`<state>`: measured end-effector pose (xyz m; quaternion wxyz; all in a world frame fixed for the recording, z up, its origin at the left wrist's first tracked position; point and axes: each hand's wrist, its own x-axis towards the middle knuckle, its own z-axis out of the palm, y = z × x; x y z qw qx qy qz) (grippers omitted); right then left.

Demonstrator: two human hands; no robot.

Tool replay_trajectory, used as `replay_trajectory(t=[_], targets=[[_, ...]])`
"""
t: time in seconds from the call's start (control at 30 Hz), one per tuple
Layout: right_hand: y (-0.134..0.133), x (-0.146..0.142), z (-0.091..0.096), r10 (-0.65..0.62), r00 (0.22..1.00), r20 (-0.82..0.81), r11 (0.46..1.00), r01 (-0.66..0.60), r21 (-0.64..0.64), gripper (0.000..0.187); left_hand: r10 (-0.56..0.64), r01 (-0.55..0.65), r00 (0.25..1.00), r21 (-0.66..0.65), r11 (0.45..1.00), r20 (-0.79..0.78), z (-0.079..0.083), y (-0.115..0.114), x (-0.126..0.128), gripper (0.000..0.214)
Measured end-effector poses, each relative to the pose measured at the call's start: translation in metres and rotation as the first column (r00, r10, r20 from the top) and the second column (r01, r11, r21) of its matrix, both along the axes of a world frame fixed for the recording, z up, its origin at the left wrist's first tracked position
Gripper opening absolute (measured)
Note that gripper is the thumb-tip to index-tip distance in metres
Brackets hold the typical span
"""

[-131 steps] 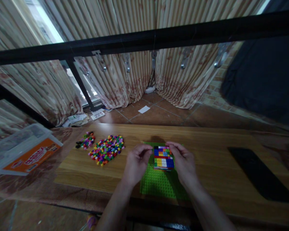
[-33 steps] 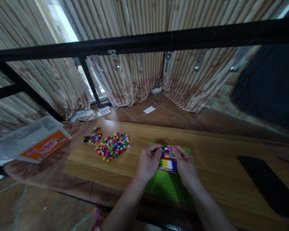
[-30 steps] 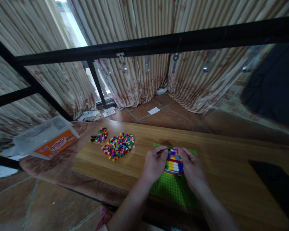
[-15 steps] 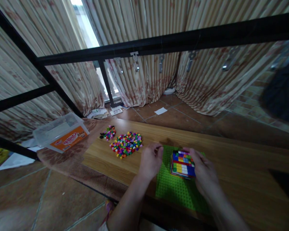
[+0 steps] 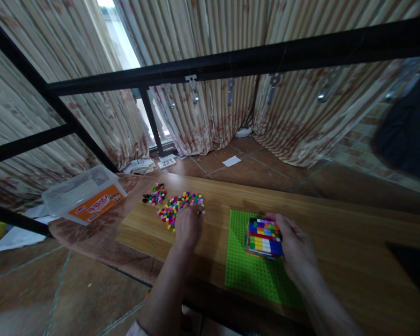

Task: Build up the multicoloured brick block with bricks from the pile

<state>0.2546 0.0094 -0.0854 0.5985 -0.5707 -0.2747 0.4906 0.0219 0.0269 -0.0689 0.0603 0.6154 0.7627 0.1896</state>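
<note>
A block built of stacked colourful toy bricks stands on a green studded baseplate. My right hand grips the block's right side, with a finger along its far corner. Over to the left, my left hand is at the near right part of a pile of small loose bricks. Its fingers are curled downward and mostly hidden by the back of the hand, so anything between them cannot be seen.
A smaller heap of bricks lies beyond the pile on the wooden tabletop. To the far left stands a clear plastic tub with an orange label. A black metal bar with hanging hooks crosses in front of the curtains.
My left hand has moved left from the baseplate's edge to the loose brick pile. My right hand stays at the brick block. The view has shifted slightly.
</note>
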Motion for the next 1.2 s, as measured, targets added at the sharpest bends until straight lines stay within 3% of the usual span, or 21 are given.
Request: replay_trajectory(t=[0.4,0.57,0.67,0.77,0.93,1.03,1.2], targets=[[0.0,0.002,0.0,-0.001,1.0,0.012,1.0,0.001,0.013,0.042,-0.028,0.024,0.998,-0.066,0.998,-0.06,-0.007,0.013,0.006,0.023],[0.002,0.0,0.006,-0.025,1.0,-0.006,0.999,0.025,0.026,0.041,-0.155,0.14,0.983,0.157,0.978,0.093,-0.004,0.011,0.015,0.017],[0.002,-0.001,0.009,-0.033,0.999,-0.007,0.998,0.033,0.05,0.039,-0.305,0.235,0.91,0.256,0.937,0.28,-0.002,0.005,0.031,0.015],[0.003,-0.001,0.008,-0.03,1.0,0.004,0.997,0.029,0.071,0.038,-0.446,0.324,0.762,0.321,0.89,0.47,0.0,-0.003,0.049,0.014],[0.004,-0.002,0.007,-0.027,1.0,0.011,0.996,0.026,0.086,0.039,-0.568,0.406,0.627,0.399,0.822,0.533,0.01,-0.014,0.063,0.015],[0.005,-0.002,0.006,-0.026,1.0,0.009,0.996,0.025,0.081,0.038,-0.595,0.43,0.602,0.412,0.804,0.533,0.011,-0.016,0.066,0.016],[0.004,-0.002,0.007,-0.007,1.0,0.025,0.995,0.005,0.103,0.037,-0.579,0.399,0.643,0.426,0.812,0.501,0.002,-0.013,0.071,0.02]])
